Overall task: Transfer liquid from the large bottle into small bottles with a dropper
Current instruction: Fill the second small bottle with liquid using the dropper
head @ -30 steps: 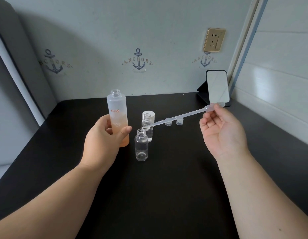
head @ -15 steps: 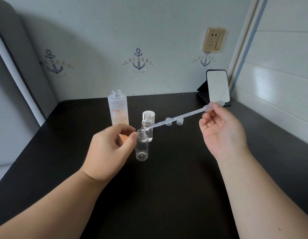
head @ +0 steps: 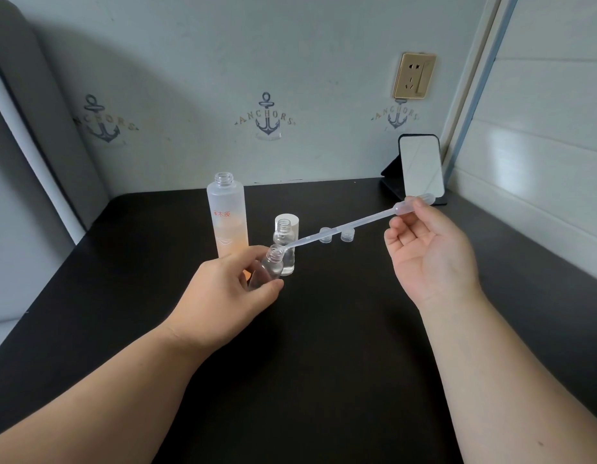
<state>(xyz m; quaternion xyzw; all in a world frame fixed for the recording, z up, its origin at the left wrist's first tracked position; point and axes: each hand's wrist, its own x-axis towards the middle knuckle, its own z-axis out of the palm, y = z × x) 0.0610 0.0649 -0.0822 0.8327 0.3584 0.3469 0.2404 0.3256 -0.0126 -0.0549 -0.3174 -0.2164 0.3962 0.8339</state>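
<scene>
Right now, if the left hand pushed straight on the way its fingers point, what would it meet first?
Probably the second small bottle, standing just beyond the tilted small bottle that the left hand grips. The large bottle stands close to the left; depth is unclear.

I see the dropper (head: pixel 350 226) tip at the tilted small bottle's (head: pixel 268 266) mouth; the uncapped large bottle (head: pixel 227 217) stands upright behind.

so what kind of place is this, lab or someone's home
Most likely a home: anchor-print wallpaper and a gold wall socket back a plain black table, with a small standing mirror in its corner. No lab gear shows.
</scene>
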